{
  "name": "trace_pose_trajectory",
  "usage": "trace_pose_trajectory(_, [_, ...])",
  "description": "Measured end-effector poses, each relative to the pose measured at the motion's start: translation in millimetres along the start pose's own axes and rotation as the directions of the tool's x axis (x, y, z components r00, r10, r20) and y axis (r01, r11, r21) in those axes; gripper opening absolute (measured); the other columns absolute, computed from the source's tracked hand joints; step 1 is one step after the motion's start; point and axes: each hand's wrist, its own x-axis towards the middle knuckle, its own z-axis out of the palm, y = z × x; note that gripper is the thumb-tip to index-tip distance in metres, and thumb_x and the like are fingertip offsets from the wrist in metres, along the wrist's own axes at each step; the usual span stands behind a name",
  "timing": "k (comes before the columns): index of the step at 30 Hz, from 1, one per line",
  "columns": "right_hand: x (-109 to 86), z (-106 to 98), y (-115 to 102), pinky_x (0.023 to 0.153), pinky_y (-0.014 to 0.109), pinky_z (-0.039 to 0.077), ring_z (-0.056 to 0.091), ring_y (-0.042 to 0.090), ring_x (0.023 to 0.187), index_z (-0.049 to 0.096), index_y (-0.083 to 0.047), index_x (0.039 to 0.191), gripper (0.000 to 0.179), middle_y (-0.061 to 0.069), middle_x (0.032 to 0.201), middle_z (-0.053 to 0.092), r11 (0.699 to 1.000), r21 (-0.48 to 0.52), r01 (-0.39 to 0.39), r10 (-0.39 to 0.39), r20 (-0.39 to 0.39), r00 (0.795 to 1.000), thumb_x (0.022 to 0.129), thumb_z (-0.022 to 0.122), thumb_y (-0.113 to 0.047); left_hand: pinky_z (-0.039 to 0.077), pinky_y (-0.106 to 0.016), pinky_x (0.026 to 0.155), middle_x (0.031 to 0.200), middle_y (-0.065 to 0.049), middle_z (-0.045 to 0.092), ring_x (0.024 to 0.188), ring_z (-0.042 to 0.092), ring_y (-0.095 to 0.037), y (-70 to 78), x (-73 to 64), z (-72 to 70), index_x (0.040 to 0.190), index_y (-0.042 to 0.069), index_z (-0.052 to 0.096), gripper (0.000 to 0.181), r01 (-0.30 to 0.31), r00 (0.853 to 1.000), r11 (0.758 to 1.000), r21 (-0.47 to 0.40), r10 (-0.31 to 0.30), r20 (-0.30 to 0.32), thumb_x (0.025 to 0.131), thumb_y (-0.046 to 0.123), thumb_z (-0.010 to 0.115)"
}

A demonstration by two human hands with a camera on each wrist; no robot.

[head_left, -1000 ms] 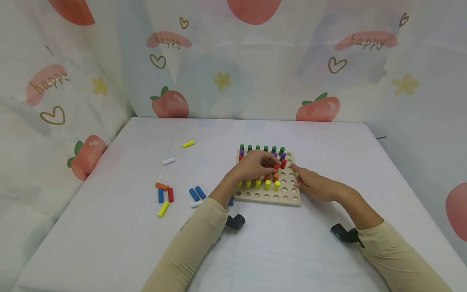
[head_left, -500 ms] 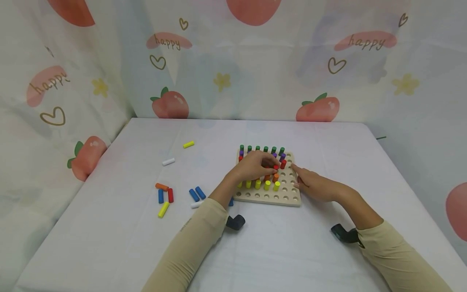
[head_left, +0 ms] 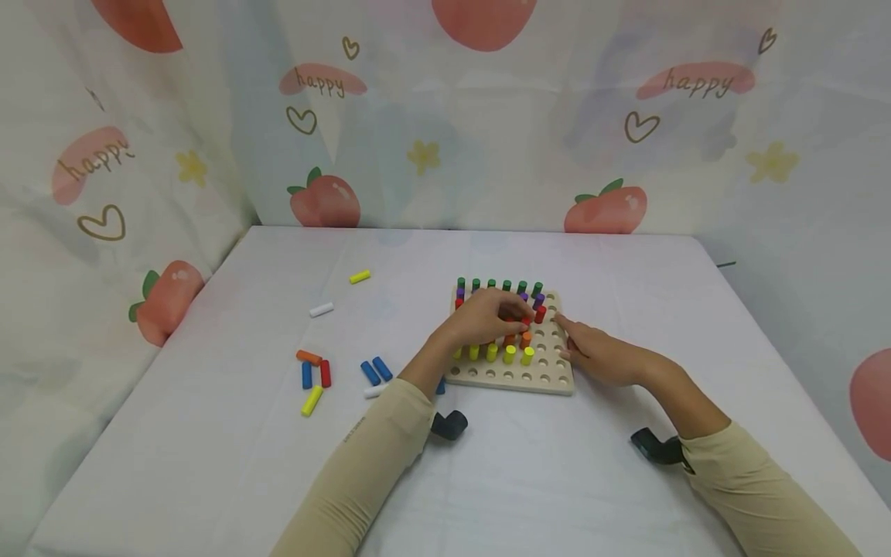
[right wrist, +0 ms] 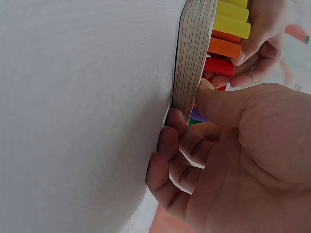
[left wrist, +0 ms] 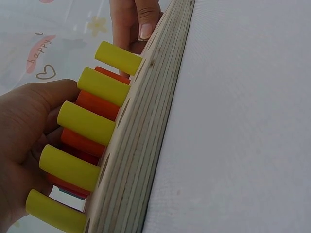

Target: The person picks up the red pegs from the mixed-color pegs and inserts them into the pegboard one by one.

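Observation:
A wooden pegboard (head_left: 508, 377) lies on the table, with rows of green, purple, red, orange and yellow pegs standing in its holes. Over its middle my left hand (head_left: 483, 316) pinches a red peg (right wrist: 219, 66) between thumb and fingers, level with the red row. That peg's lower end is hidden in the head view. At the board's right edge is my right hand (head_left: 602, 352), its thumb (right wrist: 218, 104) on the top edge and its fingers curled against the side and the tablecloth. Yellow pegs (left wrist: 86, 123) stand along the near row in the left wrist view.
Left of the board lie loose pegs: a yellow peg (head_left: 360, 276), a white peg (head_left: 322, 309), an orange peg (head_left: 309, 357), a red peg (head_left: 326, 372) and several blue ones (head_left: 370, 372). A patterned curtain (head_left: 445, 116) hangs behind the white table (head_left: 543, 480).
Both hands keep almost the same places at the board, and the left hand still pinches the red peg. The view has shifted very slightly.

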Motion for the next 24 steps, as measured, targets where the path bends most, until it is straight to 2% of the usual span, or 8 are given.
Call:
trace_pose_trajectory(5, [-0.7,0.8,0.4,0.113,0.066,0.027,0.029,0.051,0.145,0.013,0.014,0.158,0.071,0.037,0.158,0.026,1.000,0.008,0.002,-0.002,0.000,1.000,0.111,0.050,-0.024,0.050,-0.018,0.088,0.104,0.009,0.071,0.094,0.064,-0.004,0.8,-0.3,-0.2,0.117,0.013,0.076,0.019,0.003,1.000,1.000,-0.009,-0.003,0.003,0.097,0.015,0.075])
trace_pose_trajectory(15, [-1.8,1.3,2.6,0.114,0.065,0.025,0.025,0.052,0.147,0.012,0.013,0.159,0.070,0.036,0.160,0.023,1.000,0.006,-0.010,0.010,-0.002,1.000,0.111,0.050,-0.022,0.051,-0.021,0.090,0.101,0.015,0.072,0.096,0.066,-0.003,0.4,-4.4,-5.3,0.117,0.012,0.076,0.022,-0.008,1.000,0.996,-0.089,0.009,0.010,0.098,0.020,0.075])
trace_pose_trajectory(24, [-1.8,-0.3,-1.2,0.114,0.065,0.026,0.031,0.050,0.145,0.012,0.011,0.159,0.072,0.036,0.159,0.027,1.000,-0.002,-0.024,0.024,0.011,1.000,0.111,0.049,-0.027,0.052,-0.023,0.092,0.106,0.010,0.073,0.100,0.066,-0.003,-2.4,-9.9,-16.1,0.120,0.011,0.075,0.022,-0.019,0.999,0.997,-0.069,0.021,0.025,0.099,0.018,0.074])
